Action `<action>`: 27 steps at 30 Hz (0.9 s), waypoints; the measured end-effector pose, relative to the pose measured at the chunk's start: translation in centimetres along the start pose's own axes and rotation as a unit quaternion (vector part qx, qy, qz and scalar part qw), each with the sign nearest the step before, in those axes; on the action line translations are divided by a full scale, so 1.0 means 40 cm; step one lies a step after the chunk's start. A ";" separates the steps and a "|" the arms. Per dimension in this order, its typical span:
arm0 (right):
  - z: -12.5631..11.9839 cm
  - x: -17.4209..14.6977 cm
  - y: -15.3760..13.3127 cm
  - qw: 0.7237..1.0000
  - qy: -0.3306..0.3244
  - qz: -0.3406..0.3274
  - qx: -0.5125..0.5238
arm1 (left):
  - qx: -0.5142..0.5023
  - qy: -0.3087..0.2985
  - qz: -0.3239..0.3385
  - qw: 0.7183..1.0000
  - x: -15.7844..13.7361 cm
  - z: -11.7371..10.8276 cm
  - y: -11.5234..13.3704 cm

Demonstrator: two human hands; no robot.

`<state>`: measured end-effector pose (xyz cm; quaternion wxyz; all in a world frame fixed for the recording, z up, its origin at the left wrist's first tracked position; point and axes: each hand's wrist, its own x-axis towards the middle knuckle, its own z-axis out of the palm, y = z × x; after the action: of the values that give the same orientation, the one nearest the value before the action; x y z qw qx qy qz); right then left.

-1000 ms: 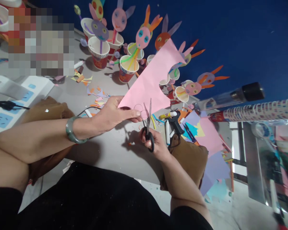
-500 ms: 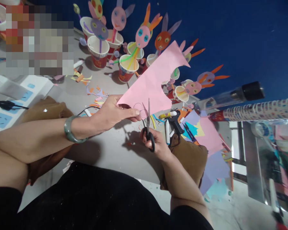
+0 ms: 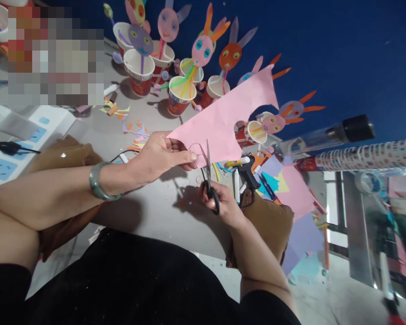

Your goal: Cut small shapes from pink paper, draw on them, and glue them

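My left hand (image 3: 174,155) pinches the lower left corner of a sheet of pink paper (image 3: 219,117), thumb on top. Small drawn circles show on the paper beside the thumb. The sheet has curved bites cut out of its right side. My right hand (image 3: 221,203) grips black-handled scissors (image 3: 208,174), fingers through the loops. Their blades point up and lie at the paper's lower edge, just right of the circles; one blade passes in front of the sheet. A green bangle (image 3: 101,181) circles my left wrist.
Paper cups (image 3: 182,97) holding rabbit-faced figures line the blue wall. Coloured scraps (image 3: 135,128) lie on the grey table (image 3: 149,216). A black glue gun (image 3: 250,174), white pens and coloured paper sheets (image 3: 301,239) are at right. A power strip (image 3: 32,140) sits at left.
The pink sheet has turned clockwise, its far end swinging right and down. The scissors have shifted slightly, staying at the lower edge by the circles. Both hands keep their grips.
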<state>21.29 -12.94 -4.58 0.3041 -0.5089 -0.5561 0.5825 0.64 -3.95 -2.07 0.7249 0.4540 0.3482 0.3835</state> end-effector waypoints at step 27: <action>-0.002 0.001 0.009 1.000 -0.016 -0.014 0.000 | 0.076 -0.014 -0.001 0.997 0.003 -0.008 0.009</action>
<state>21.42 -12.96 -4.94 0.3034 -0.4919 -0.5682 0.5857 0.33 -3.63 -1.87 0.6933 0.5132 0.3663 0.3490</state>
